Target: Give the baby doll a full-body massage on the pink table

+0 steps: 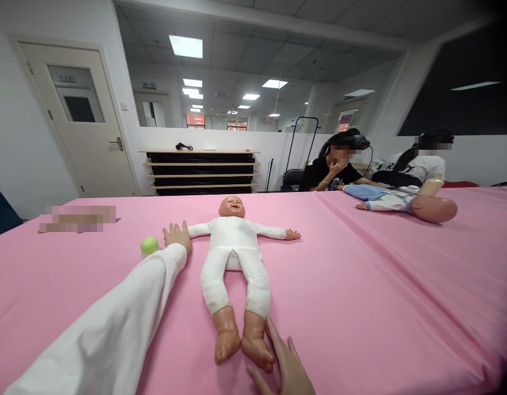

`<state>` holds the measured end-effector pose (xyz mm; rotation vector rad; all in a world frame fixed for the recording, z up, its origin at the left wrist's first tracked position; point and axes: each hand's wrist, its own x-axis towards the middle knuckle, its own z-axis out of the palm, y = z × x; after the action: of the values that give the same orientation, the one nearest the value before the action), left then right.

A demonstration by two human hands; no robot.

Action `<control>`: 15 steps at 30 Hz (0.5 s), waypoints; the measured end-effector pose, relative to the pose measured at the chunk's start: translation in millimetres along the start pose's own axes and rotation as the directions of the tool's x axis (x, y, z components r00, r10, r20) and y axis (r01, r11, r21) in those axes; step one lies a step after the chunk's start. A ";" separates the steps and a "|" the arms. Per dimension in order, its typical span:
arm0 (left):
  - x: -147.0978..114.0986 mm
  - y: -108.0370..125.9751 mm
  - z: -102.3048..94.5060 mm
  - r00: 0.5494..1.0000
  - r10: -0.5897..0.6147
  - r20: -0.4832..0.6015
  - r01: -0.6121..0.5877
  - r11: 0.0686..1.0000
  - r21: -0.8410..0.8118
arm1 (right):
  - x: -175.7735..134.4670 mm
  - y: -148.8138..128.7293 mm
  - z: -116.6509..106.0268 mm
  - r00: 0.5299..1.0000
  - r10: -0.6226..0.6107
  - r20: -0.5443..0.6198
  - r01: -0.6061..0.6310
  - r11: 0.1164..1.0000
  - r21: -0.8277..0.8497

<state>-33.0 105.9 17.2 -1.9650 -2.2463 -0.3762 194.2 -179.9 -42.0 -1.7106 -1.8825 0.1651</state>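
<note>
On its back on the pink sheet lies a baby doll [235, 236] with a white cloth body, its arms spread and its bare feet toward me. My left hand [177, 237], in a white sleeve, rests at the doll's outstretched arm on the left, fingers spread; the doll's own hand there is mostly hidden. Beside it stands a small container with a light green cap [149, 245], partly covered by my sleeve. At the bottom, my right hand [286, 362] is beside the doll's foot on the right, fingers apart and close to the ankle.
The pink sheet [352, 307] covers the wide table, with creases on the right. Another doll [391, 200] in blue and white clothes lies at the far right. Two people [339, 164] wearing headsets sit behind the table. A blurred-out item [78, 218] lies at the left.
</note>
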 end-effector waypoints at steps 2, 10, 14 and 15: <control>5.0 -2.5 3.6 0.991 -0.133 0.024 0.134 0.991 -0.022 | 2.4 2.7 -2.0 0.996 -0.081 -0.048 0.075 0.991 -0.114; -7.3 -5.5 12.6 0.987 -0.150 -0.062 0.132 0.963 -0.236 | -6.9 22.4 -19.3 0.952 -0.192 -0.236 0.156 0.974 -0.163; -10.4 -14.0 10.9 0.984 -0.179 -0.003 0.157 0.868 -0.471 | -8.5 25.1 -20.4 0.943 -0.163 -0.290 0.154 0.987 -0.053; -10.5 -14.7 10.4 0.979 -0.202 0.002 0.172 0.830 -0.530 | -8.6 24.3 -20.6 0.941 -0.164 -0.296 0.160 0.986 -0.039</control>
<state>-45.4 97.0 3.0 -1.9091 -2.4990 -1.1748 225.5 -189.8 -39.1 -1.4850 -1.7878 -0.1640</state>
